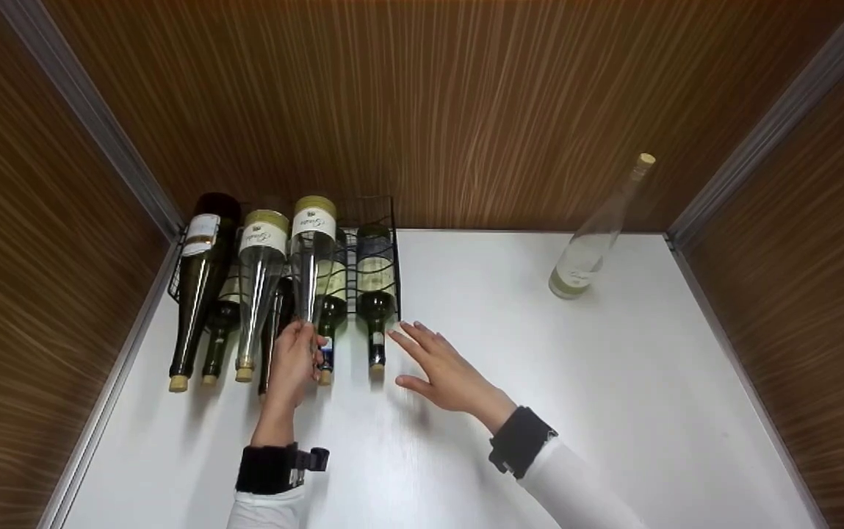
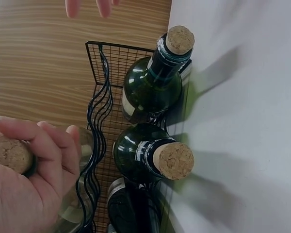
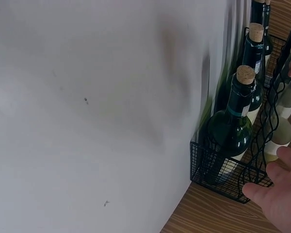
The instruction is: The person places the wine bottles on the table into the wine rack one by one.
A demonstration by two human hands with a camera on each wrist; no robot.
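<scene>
A black wire wine rack [image 1: 352, 275] holds corked bottles on two levels. My left hand [image 1: 294, 360] grips the neck of a clear glass bottle [image 1: 314, 222] with a white and yellow-green label, which lies on the upper level. In the left wrist view its cork [image 2: 12, 154] pokes out from the curled fingers. A matching clear bottle [image 1: 264, 239] and a dark bottle [image 1: 205, 286] lie to its left. Just off the rack's right end, my right hand [image 1: 444, 371] is held with straight, spread fingers and holds nothing. Nearest to it is a green bottle [image 1: 375, 303] on the lower level.
Another clear corked bottle [image 1: 585, 257] stands upright at the back right of the white table [image 1: 576, 397]. Wood-grain panels [image 1: 466, 110] close off the back and both sides. Several bottle necks jut from the rack toward the front.
</scene>
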